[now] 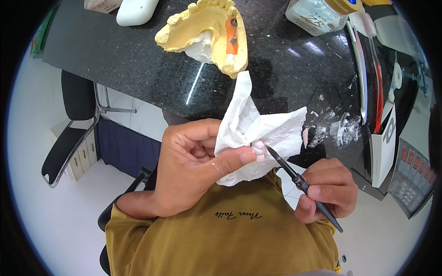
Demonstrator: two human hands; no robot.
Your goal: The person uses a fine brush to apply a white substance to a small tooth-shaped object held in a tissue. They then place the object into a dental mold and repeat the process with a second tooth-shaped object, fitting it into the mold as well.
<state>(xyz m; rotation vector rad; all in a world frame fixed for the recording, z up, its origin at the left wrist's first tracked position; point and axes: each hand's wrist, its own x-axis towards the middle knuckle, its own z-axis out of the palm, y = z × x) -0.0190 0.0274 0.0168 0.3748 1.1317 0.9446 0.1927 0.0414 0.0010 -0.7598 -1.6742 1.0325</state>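
Observation:
My left hand [191,165] pinches a crumpled white tissue [278,131] together with a small pinkish-white dental crown piece [258,150], its thumb pressed beside the piece. Part of the piece is hidden by thumb and tissue. In my right hand [329,191], a slim black fine-tipped brush [301,184] is gripped between thumb and fingers. Its dark tip points up and left and appears to touch the piece or end right beside it. Beyond the hands, a yellow plaster dental model [184,34] lies on the table, with an orange-red insert [231,39] bearing two grey metal posts.
White powder smears [343,130] mark the black speckled table [133,55]. At the right lie a red-handled brush [379,96], a metal tool [363,92] and a white box [383,147]. A lidded jar [317,16] and a white case [136,10] stand farther back. A black chair [76,115] is left.

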